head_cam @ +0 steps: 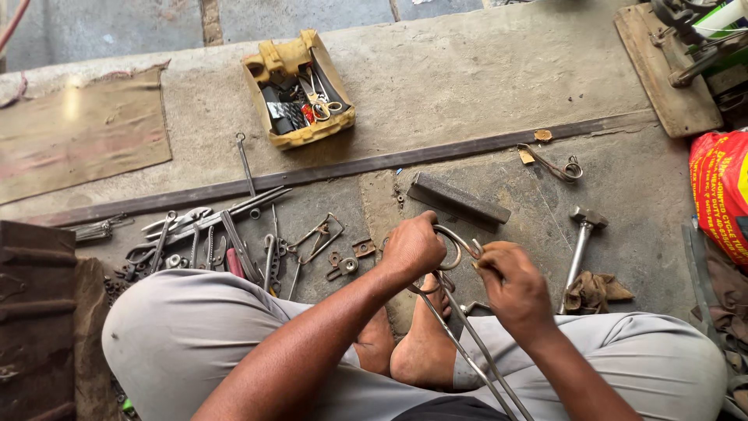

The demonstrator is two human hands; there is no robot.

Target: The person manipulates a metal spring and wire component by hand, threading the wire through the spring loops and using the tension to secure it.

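Note:
I sit cross-legged on a concrete floor. My left hand [413, 248] is closed around the curved loop at the top of a bent metal rod [456, 234]. My right hand [514, 287] pinches the same rod just right of the loop. Two thin legs of the rod run down between my knees toward the bottom edge. My bare feet [413, 343] lie under the rod.
A grey metal block [458, 200] lies just beyond my hands. A hammer [580, 243] and a rag [596, 290] are to the right, with wrenches and pliers [210, 238] spread at the left. Farther off are a yellow tool tray [265, 66], a long flat bar [351, 168], and a red bag [721, 195] at the right.

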